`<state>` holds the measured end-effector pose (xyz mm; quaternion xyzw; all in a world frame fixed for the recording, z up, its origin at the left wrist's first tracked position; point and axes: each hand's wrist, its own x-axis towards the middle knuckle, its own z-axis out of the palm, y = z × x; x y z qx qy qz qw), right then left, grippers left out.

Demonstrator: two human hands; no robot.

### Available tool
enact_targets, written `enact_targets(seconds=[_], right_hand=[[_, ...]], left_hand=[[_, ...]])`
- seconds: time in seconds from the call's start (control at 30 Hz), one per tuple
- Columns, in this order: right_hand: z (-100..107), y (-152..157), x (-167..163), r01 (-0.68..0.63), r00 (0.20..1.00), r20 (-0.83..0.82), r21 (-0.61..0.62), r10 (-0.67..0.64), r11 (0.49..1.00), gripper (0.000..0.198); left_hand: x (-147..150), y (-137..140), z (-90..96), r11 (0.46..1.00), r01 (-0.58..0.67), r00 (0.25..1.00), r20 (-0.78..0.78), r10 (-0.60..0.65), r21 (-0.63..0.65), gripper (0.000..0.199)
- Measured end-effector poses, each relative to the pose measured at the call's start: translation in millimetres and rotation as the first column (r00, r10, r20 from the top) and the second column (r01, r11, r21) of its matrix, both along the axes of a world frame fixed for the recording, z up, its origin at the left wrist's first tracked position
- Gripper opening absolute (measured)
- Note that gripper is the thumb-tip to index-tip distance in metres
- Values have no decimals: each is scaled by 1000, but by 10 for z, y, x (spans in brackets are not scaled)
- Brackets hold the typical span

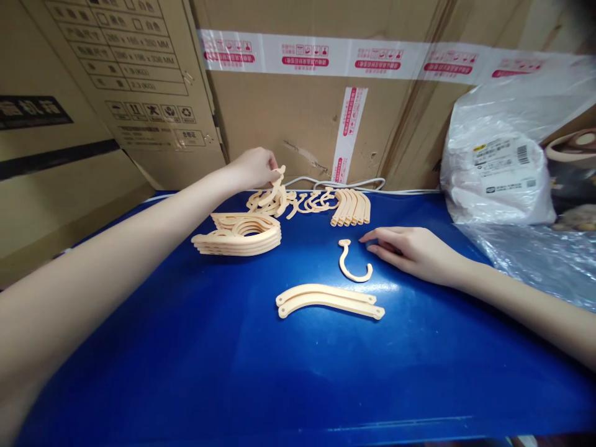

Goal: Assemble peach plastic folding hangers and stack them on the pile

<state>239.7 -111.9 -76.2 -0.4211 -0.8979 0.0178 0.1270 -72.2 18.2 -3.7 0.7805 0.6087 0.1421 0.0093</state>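
At the back of the blue table, my left hand (257, 167) pinches a cream plastic hanger hook (278, 180) above a pile of similar hooks (313, 202). My right hand (410, 251) rests on the tabletop with its fingers loosely stretched out and nothing in them. Just left of those fingertips lies a single hanger hook (345, 266). Nearer to me, two curved hanger arms (331, 300) lie side by side. A stack of folded cream hangers (239, 241) sits below my left wrist. Several more curved arms (350, 208) lie in a row right of the hook pile.
Cardboard boxes (279, 112) stand along the table's back, with another printed box (121, 74) at the left. A white cable (363, 185) runs along the rear edge of the blue table (261, 379). Clear plastic bags (503, 167) lie at the right.
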Motion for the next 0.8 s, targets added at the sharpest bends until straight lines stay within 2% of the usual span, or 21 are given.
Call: enact_targets(seconds=[0.07,0.13,0.23,0.27,0.3,0.37,0.47,0.57,0.7,0.8], right_hand=[[0,-3,0,-3,1000,7,0,3,1000,30],[-2,-7,-1,-5,1000,13,1,5,1000,29],[-3,-13,-6,-4,1000,15,2,4,1000,29],[-3,-15,-8,-3,1000,12,3,3,1000,29],[-2,-18,-10,-2,1000,10,4,2,1000,29],[1,-23,-13,-4,1000,9,6,4,1000,29],[4,-29,-12,-11,1000,15,8,11,1000,29],[-4,-25,-1,-18,1000,16,14,18,1000,29],[-26,-9,16,-37,999,17,38,36,999,29],[-34,0,21,-48,998,34,47,47,998,30]], left_hand=[[29,-46,64,997,61,997,50,-63,41,29],[77,-138,124,981,184,978,88,-189,64,32],[190,-348,181,932,361,927,101,-361,22,38],[236,-427,187,911,412,907,99,-410,-7,35],[283,-504,184,858,511,858,90,-505,-58,33],[375,-639,155,771,619,783,41,-621,-152,27],[484,-758,71,710,653,730,-30,-683,-264,18],[550,-801,-14,671,657,695,-70,-716,-342,17],[586,-837,-70,677,628,679,-155,-718,-384,21],[585,-850,-79,688,625,687,-158,-709,-369,24]])
